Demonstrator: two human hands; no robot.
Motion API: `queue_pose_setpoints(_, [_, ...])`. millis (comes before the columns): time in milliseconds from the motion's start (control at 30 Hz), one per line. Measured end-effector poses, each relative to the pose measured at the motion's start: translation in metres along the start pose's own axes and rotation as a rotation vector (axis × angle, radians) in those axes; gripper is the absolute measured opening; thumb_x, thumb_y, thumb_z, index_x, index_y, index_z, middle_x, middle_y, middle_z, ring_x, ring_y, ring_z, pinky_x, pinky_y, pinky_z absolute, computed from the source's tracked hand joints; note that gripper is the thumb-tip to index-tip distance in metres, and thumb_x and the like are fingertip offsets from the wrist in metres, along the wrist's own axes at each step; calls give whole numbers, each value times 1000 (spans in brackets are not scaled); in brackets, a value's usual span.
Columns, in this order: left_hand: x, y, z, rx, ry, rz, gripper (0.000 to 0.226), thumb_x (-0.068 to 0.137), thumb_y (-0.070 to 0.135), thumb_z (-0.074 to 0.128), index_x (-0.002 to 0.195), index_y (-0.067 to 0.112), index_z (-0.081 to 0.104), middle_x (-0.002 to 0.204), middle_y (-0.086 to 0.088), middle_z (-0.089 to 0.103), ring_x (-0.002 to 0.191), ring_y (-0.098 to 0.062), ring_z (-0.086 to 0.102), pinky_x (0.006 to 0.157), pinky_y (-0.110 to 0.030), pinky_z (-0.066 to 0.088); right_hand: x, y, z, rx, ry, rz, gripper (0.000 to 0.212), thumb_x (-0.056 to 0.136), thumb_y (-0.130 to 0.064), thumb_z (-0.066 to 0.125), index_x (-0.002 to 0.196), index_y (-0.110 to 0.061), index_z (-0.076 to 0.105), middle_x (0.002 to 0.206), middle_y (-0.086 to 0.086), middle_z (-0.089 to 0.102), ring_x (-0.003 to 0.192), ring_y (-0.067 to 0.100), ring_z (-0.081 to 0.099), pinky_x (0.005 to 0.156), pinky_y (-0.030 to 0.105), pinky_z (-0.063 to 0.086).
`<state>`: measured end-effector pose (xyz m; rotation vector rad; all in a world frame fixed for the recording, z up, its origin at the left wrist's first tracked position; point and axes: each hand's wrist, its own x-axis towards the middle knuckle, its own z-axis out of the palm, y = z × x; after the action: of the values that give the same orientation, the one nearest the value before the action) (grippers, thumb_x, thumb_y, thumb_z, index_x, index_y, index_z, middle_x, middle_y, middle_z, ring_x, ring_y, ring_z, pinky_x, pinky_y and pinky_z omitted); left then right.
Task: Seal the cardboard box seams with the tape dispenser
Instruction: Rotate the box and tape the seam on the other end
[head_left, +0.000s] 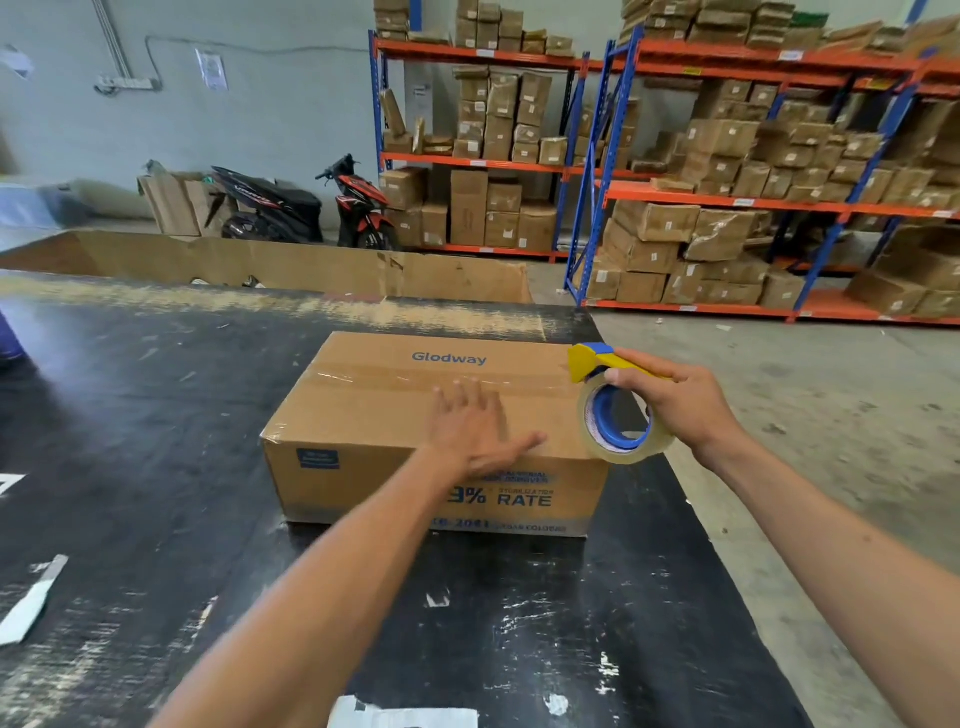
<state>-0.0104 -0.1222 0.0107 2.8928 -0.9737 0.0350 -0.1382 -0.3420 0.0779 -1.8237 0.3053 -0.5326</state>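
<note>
Cardboard box: on black desk, clear tape along its top seam. Left hand: flat on box top, fingers spread, holding nothing. Right hand: raised at box's right end, fingers wrapped around tape dispenser.

You face a pale grey wall across a concrete floor. Blue-and-orange shelves stacked with cartons stand to your right, and a scooter is parked by the wall.
</note>
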Motion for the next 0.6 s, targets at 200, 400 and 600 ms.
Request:
queue_pose_setpoints(200, [21,103,24,-122,-65,-266,120,76,87,17,156,-1,1,158,-35,-12,145,-54,-15,113,-67,-10,2,2,-11,4,110,16,38,72,-32,88,109,-30,80,104,-17,78,105,4,70,94,25,52])
queue_pose_setpoints(400, [29,103,27,-117,-94,-247,136,64,97,21,155,-1,-1,157,-38,-10,145,-55,-11,114,-66,-10,-3,10,-27,0,153,41,40,74,-26,87,113,-24,79,103,-16,78,103,2,70,99,26,52])
queue_pose_setpoints(600, [20,42,19,-46,-152,34,122,74,90,31,157,6,3,161,-30,-7,148,-49,-7,121,-55,-2,2,14,-23,-16,127,54,53,59,-44,88,109,-29,81,104,-17,78,107,6,70,105,36,51])
